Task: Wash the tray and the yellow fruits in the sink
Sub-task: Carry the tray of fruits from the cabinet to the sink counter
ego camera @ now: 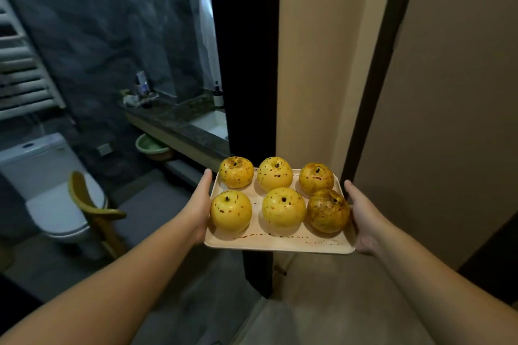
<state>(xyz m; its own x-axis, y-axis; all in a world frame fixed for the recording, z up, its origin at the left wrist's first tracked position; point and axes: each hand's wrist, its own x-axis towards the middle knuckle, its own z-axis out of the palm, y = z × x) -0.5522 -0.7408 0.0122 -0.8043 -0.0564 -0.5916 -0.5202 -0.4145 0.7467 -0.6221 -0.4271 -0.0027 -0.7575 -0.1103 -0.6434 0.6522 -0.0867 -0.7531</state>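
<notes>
Low in the frame's centre, the left hand [200, 204] and right hand [361, 218] grip the side edges of a pale rectangular tray [277, 245] carrying six stained yellow round fruits [283, 210]. This looks like the carrying step; next, bring it level to the white sink [213, 123] at mid-frame

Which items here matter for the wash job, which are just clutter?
Job: tray, six yellow fruits, sink, left hand, right hand, both gripping the tray's sides.

Clutter: toilet, green basin, yellow chair, pump bottle.
</notes>
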